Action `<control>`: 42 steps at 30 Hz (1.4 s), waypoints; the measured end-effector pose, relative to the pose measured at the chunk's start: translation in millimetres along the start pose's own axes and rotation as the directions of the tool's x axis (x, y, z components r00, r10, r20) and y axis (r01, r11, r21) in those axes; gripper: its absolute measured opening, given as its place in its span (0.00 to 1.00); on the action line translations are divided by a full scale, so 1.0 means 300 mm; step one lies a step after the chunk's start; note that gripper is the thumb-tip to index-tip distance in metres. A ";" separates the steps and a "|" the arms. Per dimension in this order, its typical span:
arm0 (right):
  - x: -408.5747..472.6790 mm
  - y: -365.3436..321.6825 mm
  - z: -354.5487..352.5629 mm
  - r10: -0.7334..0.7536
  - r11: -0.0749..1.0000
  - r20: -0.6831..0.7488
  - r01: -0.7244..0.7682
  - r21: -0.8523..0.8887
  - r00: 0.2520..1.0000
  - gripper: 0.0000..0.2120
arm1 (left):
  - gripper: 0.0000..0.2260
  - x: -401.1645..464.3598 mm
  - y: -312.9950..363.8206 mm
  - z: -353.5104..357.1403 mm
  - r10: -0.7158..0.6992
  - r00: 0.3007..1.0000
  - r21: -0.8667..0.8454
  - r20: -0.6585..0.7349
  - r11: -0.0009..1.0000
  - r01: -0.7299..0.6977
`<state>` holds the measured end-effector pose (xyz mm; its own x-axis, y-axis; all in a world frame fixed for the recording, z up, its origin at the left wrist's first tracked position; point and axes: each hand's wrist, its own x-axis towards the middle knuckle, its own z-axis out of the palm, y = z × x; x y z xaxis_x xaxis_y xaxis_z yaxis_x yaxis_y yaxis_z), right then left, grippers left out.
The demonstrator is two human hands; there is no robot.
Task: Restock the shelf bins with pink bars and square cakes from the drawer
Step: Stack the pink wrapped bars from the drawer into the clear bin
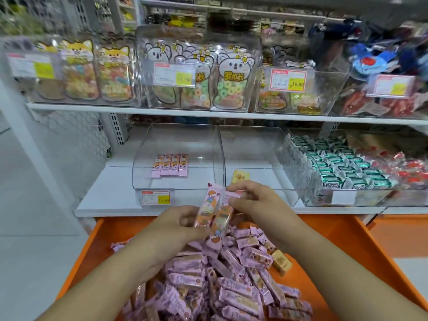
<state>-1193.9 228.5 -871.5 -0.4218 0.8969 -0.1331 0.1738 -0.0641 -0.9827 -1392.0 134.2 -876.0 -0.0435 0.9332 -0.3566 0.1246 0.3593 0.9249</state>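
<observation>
Early stage. Both my hands, left hand (183,222) and right hand (252,200), grip pink bars (214,218) over the drawer (324,230). Left bin (178,156) holds four bars at its back, right bin (254,156) one square cake (240,176) at its front-left corner. Drawer heaped.

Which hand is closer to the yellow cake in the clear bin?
Right. The right hand sits just below the yellow cake; the left hand, gripping pink bars, is lower and farther left.

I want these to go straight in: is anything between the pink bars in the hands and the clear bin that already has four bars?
Nothing visible blocks the way. The bundle of pink wrapped bars, held by the left hand and right hand, sits just below the open front of the clear plastic bin, whose floor beside the four pink bars is bare.
</observation>
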 end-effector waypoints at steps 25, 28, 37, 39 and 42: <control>-0.007 0.046 0.132 -0.004 0.993 -0.027 0.008 0.119 1.000 0.09 | 0.14 0.009 0.012 -0.051 -0.004 0.989 -0.306 -0.146 0.951 -0.041; 0.000 0.049 0.130 0.003 0.997 0.017 -0.004 0.077 1.000 0.09 | 0.16 0.016 0.008 -0.060 -0.015 0.988 -0.263 -0.154 0.964 -0.026; 0.048 -0.047 0.099 -0.170 0.955 0.104 0.190 -0.228 0.980 0.13 | 0.20 0.014 0.019 -0.041 0.041 0.998 0.119 0.053 0.992 -0.047; 0.072 -0.047 0.100 -0.196 0.935 0.107 0.219 -0.280 0.975 0.10 | 0.19 0.023 0.019 -0.045 0.056 0.998 0.159 0.015 0.986 -0.057; 0.096 -0.064 0.097 -0.201 0.938 0.121 0.226 -0.263 0.972 0.09 | 0.13 0.042 0.025 -0.067 0.093 0.993 0.117 -0.078 0.990 -0.083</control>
<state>-1235.3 242.8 -860.1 -0.5527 0.8318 0.0522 0.3015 0.2580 -0.9179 -1411.7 148.8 -870.9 -0.1091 0.9600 -0.2580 0.2431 0.2774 0.9295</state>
